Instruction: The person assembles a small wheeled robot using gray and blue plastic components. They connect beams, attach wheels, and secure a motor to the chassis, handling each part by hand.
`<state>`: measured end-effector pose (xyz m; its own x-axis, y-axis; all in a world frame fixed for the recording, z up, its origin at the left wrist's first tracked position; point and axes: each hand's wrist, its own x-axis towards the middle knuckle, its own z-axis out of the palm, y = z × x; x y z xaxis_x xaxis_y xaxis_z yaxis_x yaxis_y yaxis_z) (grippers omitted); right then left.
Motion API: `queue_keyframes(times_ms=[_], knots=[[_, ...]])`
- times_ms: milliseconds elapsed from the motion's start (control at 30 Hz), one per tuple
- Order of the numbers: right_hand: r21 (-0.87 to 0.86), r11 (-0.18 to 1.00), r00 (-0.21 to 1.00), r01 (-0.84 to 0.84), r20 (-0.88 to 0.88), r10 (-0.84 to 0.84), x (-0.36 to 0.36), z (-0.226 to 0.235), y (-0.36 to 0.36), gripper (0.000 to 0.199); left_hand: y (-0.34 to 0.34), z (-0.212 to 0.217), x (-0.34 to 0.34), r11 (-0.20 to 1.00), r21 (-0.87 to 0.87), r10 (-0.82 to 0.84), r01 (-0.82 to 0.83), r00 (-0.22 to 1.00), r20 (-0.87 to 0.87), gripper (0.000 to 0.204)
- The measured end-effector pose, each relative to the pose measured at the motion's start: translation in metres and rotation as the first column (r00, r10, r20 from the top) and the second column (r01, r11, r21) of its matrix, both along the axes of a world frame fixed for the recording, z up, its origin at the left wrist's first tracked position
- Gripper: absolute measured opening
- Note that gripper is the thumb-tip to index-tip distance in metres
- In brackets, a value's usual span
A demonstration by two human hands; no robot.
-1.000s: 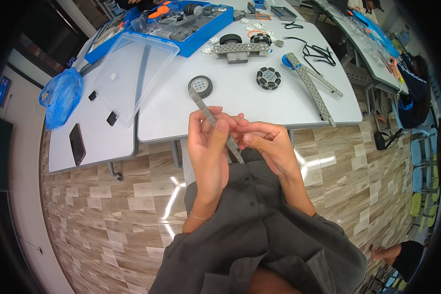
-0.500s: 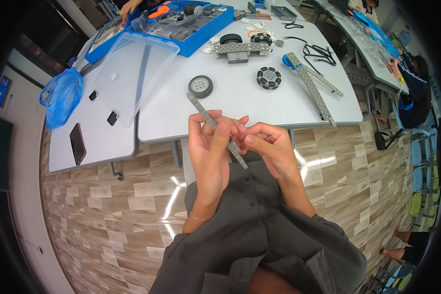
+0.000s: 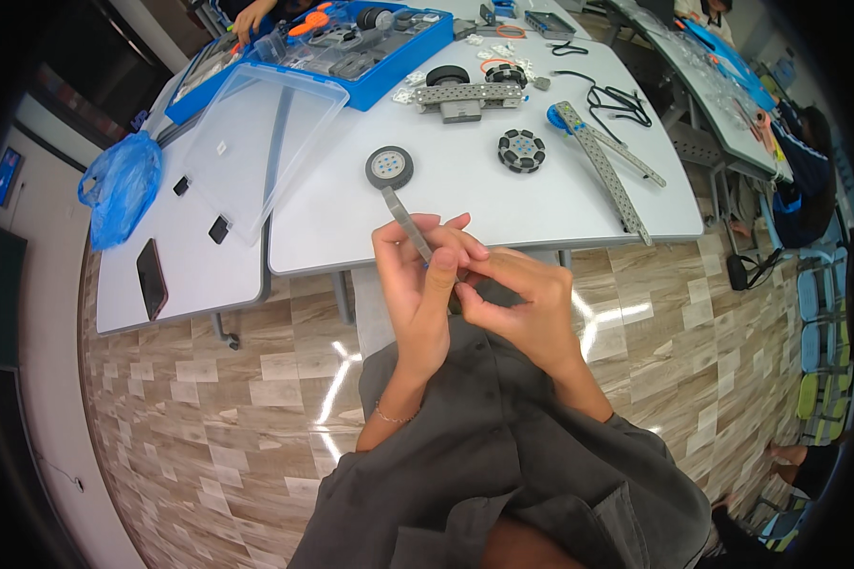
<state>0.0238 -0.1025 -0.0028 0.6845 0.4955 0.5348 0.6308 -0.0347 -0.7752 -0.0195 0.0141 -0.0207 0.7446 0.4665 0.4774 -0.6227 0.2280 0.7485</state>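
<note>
At the frame's centre, the left hand (image 3: 416,302) pinches a grey strip (image 3: 405,224), below a wheel (image 3: 389,168) on the bench (image 3: 313,228). The right hand (image 3: 531,305) has just pinched in on its lower end, where work now seems focused.

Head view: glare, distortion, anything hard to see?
Head view: bright glare streaks on the floor; head view: fisheye bows the floor's left edge, corners black; head view: the wheel's outline reads clear, but the left hand hides part of the strip.
</note>
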Motion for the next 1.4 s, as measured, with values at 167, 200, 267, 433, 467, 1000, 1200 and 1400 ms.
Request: queue_keyframes(times_ms=[167,200,267,433,467,1000,1200,1400], knots=[[-0.053,0.999,0.995,-0.005,0.099,0.011,0.006,0.002,-0.001,0.029,0.002,-0.009,0.003,0.992,0.127,0.016,-0.021,0.999,0.040,0.039],[-0.060,0.998,0.990,-0.010,0.139,0.019,0.006,0.001,0.000,0.029,0.003,-0.010,0.004,0.990,0.142,0.009,-0.015,0.999,0.042,0.041],[-0.050,0.999,0.978,-0.004,0.206,0.014,0.007,0.001,0.002,0.030,0.004,-0.012,0.005,0.989,0.151,-0.003,-0.006,0.998,0.060,0.041],[0.028,0.998,0.935,0.054,0.350,-0.061,0.004,-0.003,0.009,0.032,0.005,-0.014,0.008,0.994,0.109,-0.018,0.005,0.992,0.122,0.039],[0.023,0.997,0.925,0.073,0.372,-0.077,0.003,-0.004,0.010,0.032,0.004,-0.014,0.008,0.995,0.102,0.001,-0.014,0.993,0.120,0.039],[-0.080,0.995,0.967,-0.057,0.243,0.075,0.016,-0.017,0.002,0.039,0.002,-0.016,0.011,0.971,-0.235,-0.044,0.039,0.999,-0.019,0.029],[-0.040,0.998,0.970,-0.047,0.236,0.055,0.014,-0.020,0.008,0.039,0.000,-0.014,0.008,0.984,-0.178,-0.010,-0.014,0.991,-0.133,0.029],[-0.050,0.998,0.996,-0.046,0.070,0.050,0.013,-0.022,0.007,0.037,0.004,-0.014,0.006,0.996,-0.091,-0.023,0.004,0.977,-0.212,0.029]])
